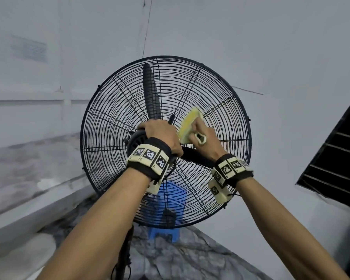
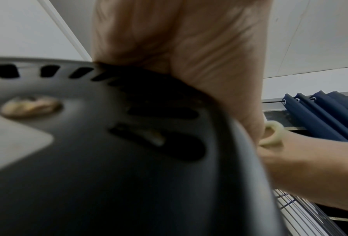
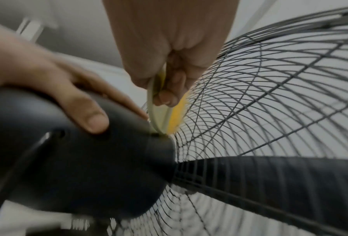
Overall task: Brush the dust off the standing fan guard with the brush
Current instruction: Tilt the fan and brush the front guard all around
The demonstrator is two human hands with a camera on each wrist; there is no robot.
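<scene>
The black wire fan guard [image 1: 210, 93] faces away from me, seen from its back side, with black blades behind the wires. My left hand [image 1: 160, 132] lies over the black motor housing [image 1: 136, 141] at the centre, fingers laid along the housing [image 3: 84, 159] and thumb [image 3: 92, 119] flat on it. My right hand [image 1: 204, 136] grips a cream brush [image 1: 190, 126] with yellow bristles [image 3: 176, 119], which press against the guard [image 3: 280, 95] just right of the hub. The palm of the left hand [image 2: 179, 47] covers the vented housing [image 2: 108, 159].
The fan stands close to a pale wall [image 1: 251, 37]. A blue plastic stool [image 1: 166, 209] shows through the guard below. A power cord [image 1: 123, 255] hangs down by the stand. A dark barred window [image 1: 335, 158] is at the right, with blue curtains [image 2: 320, 115].
</scene>
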